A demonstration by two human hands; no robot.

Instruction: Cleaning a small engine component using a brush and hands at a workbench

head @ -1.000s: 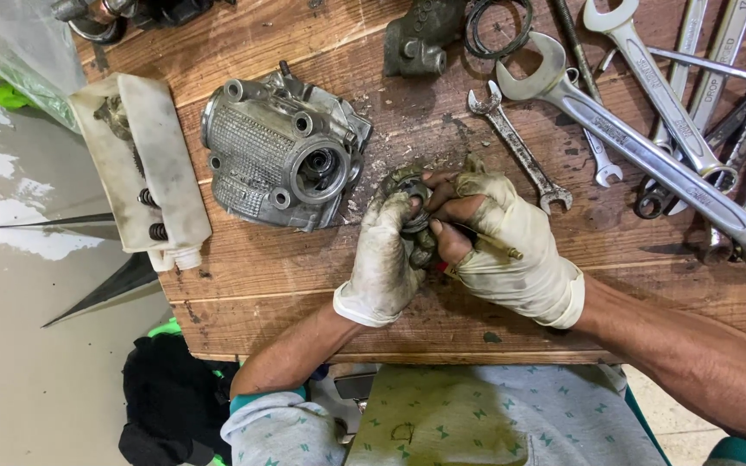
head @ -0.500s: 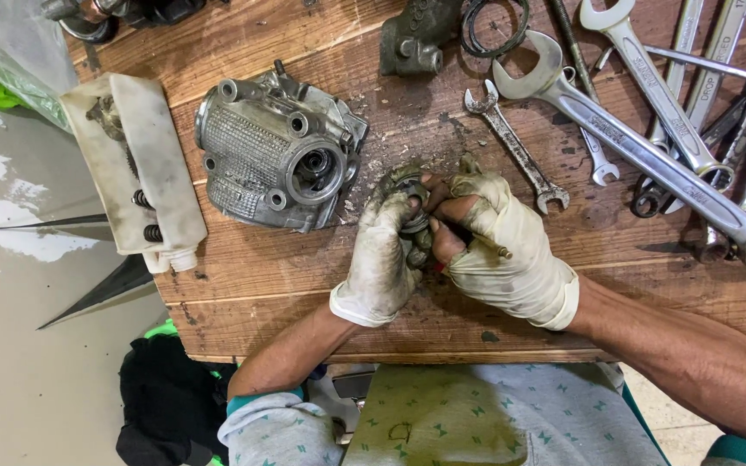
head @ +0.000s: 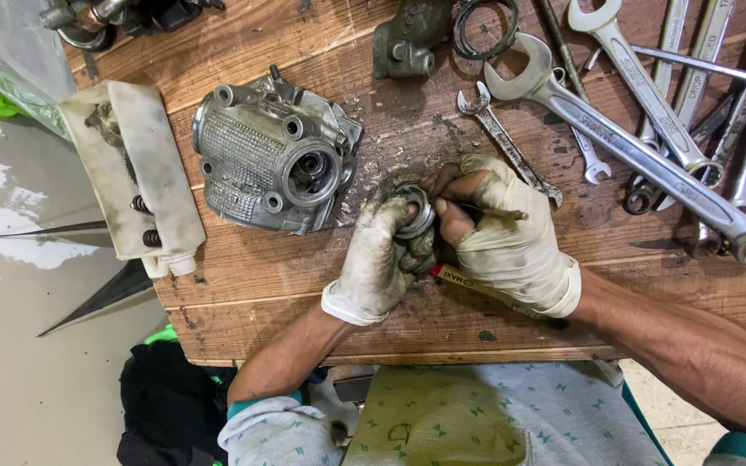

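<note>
My left hand (head: 382,259), in a dirty white glove, grips a small round metal ring part (head: 414,214) above the wooden table (head: 252,285). My right hand (head: 507,237), also gloved with torn fingertips, holds a thin pointed tool (head: 485,210) against that ring. A red-handled tool (head: 464,280) lies under both hands. A grey aluminium engine cylinder head (head: 274,160) sits just left of my hands, apart from them.
Several steel wrenches (head: 641,151) lie spread across the right of the table. A dirty white plastic tray (head: 131,177) holding small springs overhangs the left edge. Dark metal parts and rings (head: 442,30) sit at the back. The wet floor (head: 36,345) lies to the left.
Both hands stay together on the ring part, with only small shifts of the fingers. The view has drifted slightly.
</note>
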